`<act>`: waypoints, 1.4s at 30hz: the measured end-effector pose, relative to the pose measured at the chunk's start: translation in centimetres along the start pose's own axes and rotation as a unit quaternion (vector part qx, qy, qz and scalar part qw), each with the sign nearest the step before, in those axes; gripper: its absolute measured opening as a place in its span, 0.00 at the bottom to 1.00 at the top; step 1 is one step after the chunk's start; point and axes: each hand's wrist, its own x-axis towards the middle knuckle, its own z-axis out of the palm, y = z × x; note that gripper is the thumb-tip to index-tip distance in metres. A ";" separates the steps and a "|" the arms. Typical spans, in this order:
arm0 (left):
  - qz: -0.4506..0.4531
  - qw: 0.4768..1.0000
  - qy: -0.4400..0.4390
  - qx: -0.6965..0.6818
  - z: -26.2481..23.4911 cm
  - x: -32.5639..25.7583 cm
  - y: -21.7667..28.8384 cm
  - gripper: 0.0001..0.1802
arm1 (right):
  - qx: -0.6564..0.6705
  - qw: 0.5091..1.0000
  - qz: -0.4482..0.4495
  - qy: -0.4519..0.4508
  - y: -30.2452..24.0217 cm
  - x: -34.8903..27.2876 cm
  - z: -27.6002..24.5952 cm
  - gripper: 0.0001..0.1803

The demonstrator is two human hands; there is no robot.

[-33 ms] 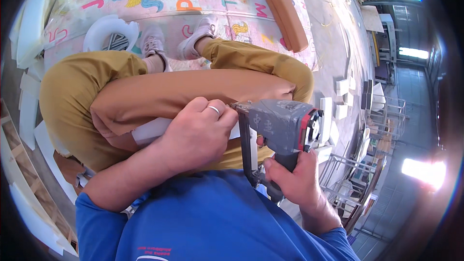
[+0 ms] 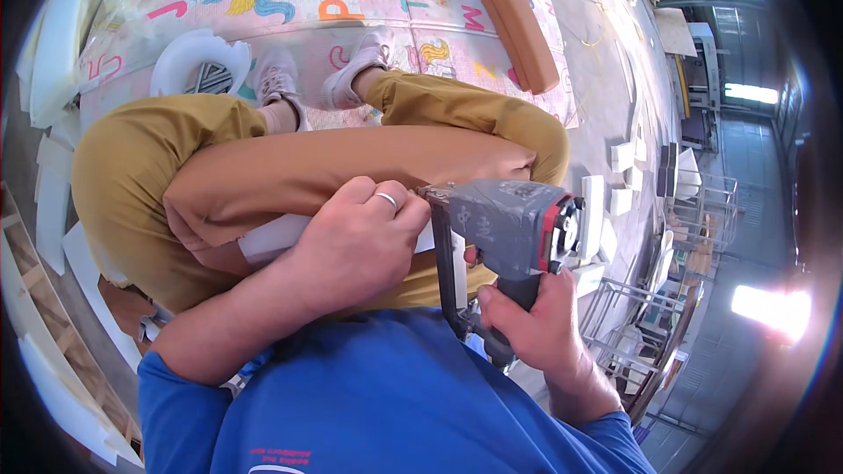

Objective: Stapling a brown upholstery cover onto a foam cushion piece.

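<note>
Partly hidden white panel (image 2: 268,237) under left hand (image 2: 356,246), right hand (image 2: 536,320) gripping stapler (image 2: 505,228)

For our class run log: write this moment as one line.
left hand: presses tan upholstered piece | right hand: grips grey staple gun | seat: play mat

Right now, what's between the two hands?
In the head view, the grey staple gun's nose and long magazine sit between the left hand and right hand, over the tan cover.
</note>
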 end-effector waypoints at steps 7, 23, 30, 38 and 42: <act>-0.011 1.000 -0.006 0.008 0.3 0.9 -0.3 0.04 | -0.008 0.999 -0.044 0.016 0.4 1.5 0.6 0.17; -0.012 0.999 0.044 0.017 -3.6 -0.5 -2.1 0.12 | 0.070 0.994 -0.084 -0.005 0.6 1.8 0.4 0.12; 0.021 0.999 0.030 -0.008 -3.5 -1.4 -1.6 0.14 | 0.089 0.993 -0.077 -0.005 0.8 -0.1 0.6 0.12; 0.023 0.998 0.043 0.032 -3.0 -1.5 -1.5 0.07 | 0.042 0.993 -0.109 -0.013 -0.7 -0.7 2.4 0.16; 0.015 0.998 0.046 0.030 -3.0 -1.8 -1.5 0.03 | 0.044 0.994 -0.099 -0.026 -0.9 -0.5 2.8 0.15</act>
